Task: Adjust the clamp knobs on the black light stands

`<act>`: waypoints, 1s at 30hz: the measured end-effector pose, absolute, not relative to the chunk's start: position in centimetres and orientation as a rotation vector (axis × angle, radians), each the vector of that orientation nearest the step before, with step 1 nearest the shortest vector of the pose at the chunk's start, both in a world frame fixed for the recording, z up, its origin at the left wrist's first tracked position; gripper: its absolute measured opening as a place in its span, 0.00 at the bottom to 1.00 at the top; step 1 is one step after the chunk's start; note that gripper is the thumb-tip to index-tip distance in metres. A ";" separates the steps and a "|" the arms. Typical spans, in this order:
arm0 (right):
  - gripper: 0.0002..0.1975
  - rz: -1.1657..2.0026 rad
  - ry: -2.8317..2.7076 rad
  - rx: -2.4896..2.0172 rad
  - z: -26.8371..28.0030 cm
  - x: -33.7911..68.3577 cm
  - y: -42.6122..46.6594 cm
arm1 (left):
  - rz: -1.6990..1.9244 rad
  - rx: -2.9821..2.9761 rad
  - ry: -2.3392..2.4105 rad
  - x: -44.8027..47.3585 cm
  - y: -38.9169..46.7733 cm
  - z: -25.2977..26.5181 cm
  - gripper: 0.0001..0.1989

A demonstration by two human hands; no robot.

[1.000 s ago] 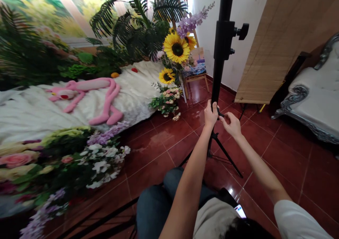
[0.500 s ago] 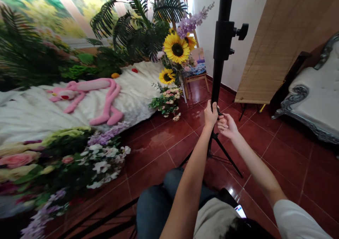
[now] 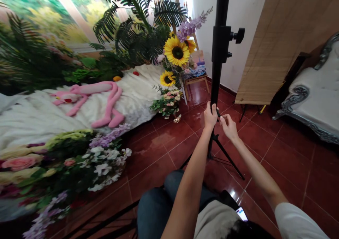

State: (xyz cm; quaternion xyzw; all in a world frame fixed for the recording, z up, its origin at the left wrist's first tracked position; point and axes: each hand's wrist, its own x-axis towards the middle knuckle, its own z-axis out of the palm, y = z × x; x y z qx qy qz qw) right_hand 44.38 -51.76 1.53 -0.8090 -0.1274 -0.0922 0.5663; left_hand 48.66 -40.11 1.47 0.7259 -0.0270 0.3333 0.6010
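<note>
A black tripod light stand (image 3: 216, 78) rises upright in front of me, its legs spread on the floor. My left hand (image 3: 210, 115) is wrapped round the lower part of its pole. On the pole's right side, my right hand (image 3: 228, 126) has thumb and fingers pinched at a small dark knob (image 3: 219, 115), mostly hidden by the fingers. Higher up, a black collar (image 3: 221, 44) carries another knob (image 3: 239, 36) that neither hand touches.
On the left, a pink plush toy (image 3: 92, 89) lies on a white furry cover (image 3: 143, 80). Flowers (image 3: 106, 165) and sunflowers (image 3: 177, 51) stand around it. A white armchair (image 3: 312, 90) is at right. Black legs of another stand (image 3: 113, 214) cross the lower left. A lit phone (image 3: 241, 213) lies near my lap.
My right hand's fingers have turned at the small knob, the lower fingers shifting their curl. My left hand keeps its hold on the pole. The view has shifted slightly.
</note>
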 end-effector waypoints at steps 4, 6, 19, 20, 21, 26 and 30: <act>0.20 -0.420 -0.470 -2.241 2.2 44.6 -52.6 | 0.779 1.671 -0.060 48.7 -40.1 1.4 0.27; 0.21 -0.526 -0.549 -2.355 2.4 44.9 -52.7 | 0.776 1.659 -0.065 48.7 -40.2 1.4 0.27; 0.31 -0.506 -0.384 -2.118 1.3 46.0 -51.2 | 0.770 1.673 -0.062 48.7 -40.1 1.5 0.27; 0.32 -0.504 -0.337 -2.065 1.1 46.0 -50.9 | 0.768 1.677 -0.064 48.7 -40.1 1.6 0.27; 0.32 -0.505 -0.290 -2.027 0.9 46.0 -50.5 | 0.766 1.679 -0.065 48.6 -40.1 1.7 0.27; 0.34 -0.452 -0.219 -1.950 0.6 46.5 -50.0 | 0.773 1.675 -0.077 48.5 -40.1 1.8 0.27; 0.35 -0.444 -0.256 -1.920 0.4 46.9 -50.1 | 0.754 1.655 -0.065 48.3 -40.3 2.2 0.26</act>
